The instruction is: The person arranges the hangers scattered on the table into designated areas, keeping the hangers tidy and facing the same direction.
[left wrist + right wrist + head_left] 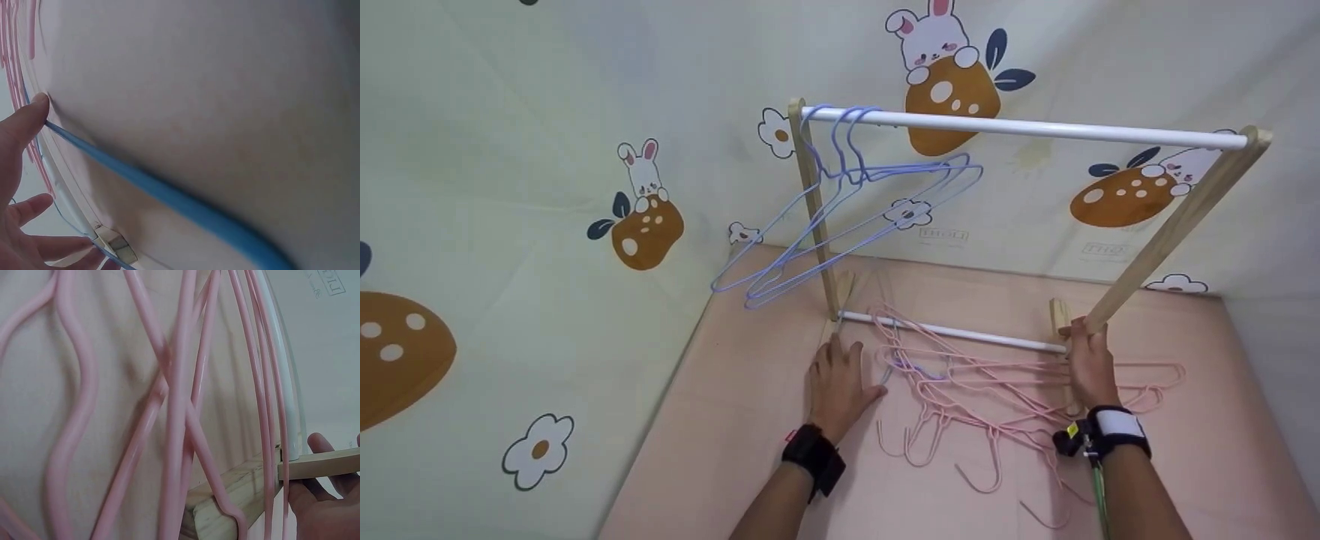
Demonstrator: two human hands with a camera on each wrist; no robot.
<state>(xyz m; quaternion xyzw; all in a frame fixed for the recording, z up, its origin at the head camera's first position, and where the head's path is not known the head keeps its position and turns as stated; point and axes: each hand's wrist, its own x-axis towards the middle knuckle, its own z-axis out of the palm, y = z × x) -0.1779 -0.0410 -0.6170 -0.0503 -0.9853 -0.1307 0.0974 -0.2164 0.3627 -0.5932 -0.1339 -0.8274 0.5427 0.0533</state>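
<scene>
In the head view, I read my left hand (840,386) at six o'clock: fingers spread, thumb touching a thin blue hanger (169,190). My right hand (1091,367), four o'clock, grips the rack's grained wooden post (1177,232). Tangled pink hangers (996,430) lie between four and five o'clock.

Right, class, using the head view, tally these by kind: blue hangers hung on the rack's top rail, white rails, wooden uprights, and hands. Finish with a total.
Hung blue hangers: 3
White rails: 2 (top rail, lower rail)
Wooden uprights: 2 (left upright, right upright)
Hands: 2 (left hand, right hand)
Total: 9
</scene>
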